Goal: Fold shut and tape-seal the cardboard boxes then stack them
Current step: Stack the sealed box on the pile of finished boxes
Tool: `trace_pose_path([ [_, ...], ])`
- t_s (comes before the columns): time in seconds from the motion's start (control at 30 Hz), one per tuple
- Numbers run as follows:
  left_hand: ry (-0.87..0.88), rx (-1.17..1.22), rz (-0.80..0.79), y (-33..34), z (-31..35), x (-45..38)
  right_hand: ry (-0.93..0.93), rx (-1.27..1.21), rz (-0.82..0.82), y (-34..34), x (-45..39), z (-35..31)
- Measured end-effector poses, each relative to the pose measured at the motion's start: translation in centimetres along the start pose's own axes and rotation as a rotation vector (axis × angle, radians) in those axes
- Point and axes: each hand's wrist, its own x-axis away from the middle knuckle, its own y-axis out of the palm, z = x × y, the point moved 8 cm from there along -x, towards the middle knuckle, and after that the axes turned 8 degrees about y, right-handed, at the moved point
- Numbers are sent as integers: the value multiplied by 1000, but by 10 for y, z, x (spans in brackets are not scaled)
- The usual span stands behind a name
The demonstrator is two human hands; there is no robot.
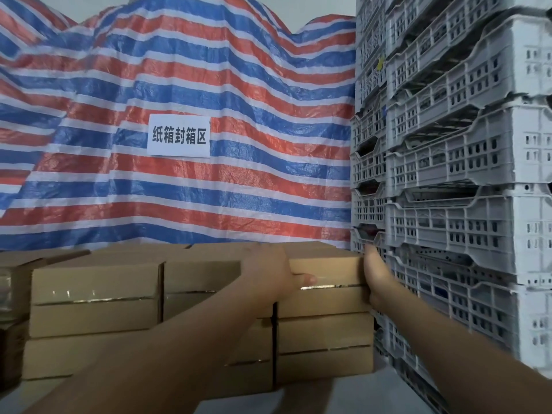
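A taped brown cardboard box sits on top of the right-hand stack of sealed boxes, resting on another box. My left hand grips its left end, with the thumb across the front face. At the right end, my right hand clasps the box, squeezed between it and the crates. Clear tape runs along the seam on the front. More sealed boxes are stacked to the left at about the same height.
A tall stack of grey plastic crates stands tight against the right side of the boxes. A red, white and blue striped tarp with a white paper sign hangs behind. Flattened cardboard lies at far left.
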Motion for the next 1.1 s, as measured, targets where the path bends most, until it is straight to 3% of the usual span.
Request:
trace_pose_path([
  [0.17, 13, -129, 30, -6, 7, 10, 8, 38, 86, 0, 16, -4],
  [0.27, 66, -81, 83, -18, 7, 24, -28, 130, 208, -11, 28, -13],
  [0.47, 120, 86, 242, -73, -10, 82, -355, 338, 318, -9, 93, -57],
  [0.67, 146, 339, 330, -132, -39, 173, -607, 357, 220, 45, 221, -78],
  [0.83, 127, 414, 355, -139, -68, 261, -687, 309, 59, 98, 325, -40],
  [1.1, -52, 438, 228, -74, -123, 352, -578, 185, -142, 166, 398, 67],
])
